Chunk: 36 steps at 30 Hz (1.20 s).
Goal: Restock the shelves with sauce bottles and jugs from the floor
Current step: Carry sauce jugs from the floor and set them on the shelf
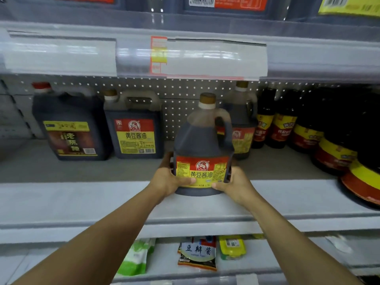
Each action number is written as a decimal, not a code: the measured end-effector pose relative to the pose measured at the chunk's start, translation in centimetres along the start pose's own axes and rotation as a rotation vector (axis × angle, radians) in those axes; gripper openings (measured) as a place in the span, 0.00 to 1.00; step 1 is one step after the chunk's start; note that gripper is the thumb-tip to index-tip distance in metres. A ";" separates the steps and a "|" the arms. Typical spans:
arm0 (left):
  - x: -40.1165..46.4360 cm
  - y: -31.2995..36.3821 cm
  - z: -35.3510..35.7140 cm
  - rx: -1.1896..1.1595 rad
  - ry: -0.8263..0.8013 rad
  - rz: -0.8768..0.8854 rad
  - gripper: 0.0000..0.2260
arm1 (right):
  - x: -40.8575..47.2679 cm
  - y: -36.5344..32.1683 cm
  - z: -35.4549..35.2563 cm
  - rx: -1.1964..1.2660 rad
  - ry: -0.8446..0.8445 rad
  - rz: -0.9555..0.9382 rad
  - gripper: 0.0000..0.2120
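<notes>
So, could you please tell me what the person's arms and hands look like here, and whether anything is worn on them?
Both forearms are bare from the bottom of the frame up to the wrists: no sleeves show. The left hand and the right hand wear no gloves, and no watch, bracelet or ring is visible on either. The fingers are mostly hidden.

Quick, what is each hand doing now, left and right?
Left hand: grips the left side of the soy sauce jug.
Right hand: grips the jug's right side.
</notes>
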State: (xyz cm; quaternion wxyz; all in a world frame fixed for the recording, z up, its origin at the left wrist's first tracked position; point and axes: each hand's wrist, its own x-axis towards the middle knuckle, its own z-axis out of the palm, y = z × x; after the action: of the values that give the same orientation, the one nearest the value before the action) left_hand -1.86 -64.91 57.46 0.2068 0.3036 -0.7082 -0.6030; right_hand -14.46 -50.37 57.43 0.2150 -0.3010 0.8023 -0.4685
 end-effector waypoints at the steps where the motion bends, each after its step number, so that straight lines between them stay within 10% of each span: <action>1: 0.6 -0.1 -0.4 -0.004 0.021 0.003 0.33 | 0.6 -0.2 0.5 0.002 -0.007 -0.007 0.19; 7: 4.4 -0.2 -2.2 0.145 0.086 0.026 0.37 | 5.1 -1.4 2.8 -0.059 0.043 -0.068 0.40; 18: 6.2 -0.3 -0.1 0.498 0.365 0.003 0.29 | 8.4 -0.5 3.7 -0.329 0.197 -0.071 0.21; 36: 9.0 0.4 1.3 0.356 0.363 -0.010 0.21 | 10.4 -0.6 4.1 -0.324 0.070 -0.050 0.29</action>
State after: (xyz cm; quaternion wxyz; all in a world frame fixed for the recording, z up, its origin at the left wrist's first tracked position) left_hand -9.38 -70.06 56.95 0.2706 0.4422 -0.7530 -0.4053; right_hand -19.29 -60.22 55.36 0.1238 -0.3349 0.8668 -0.3482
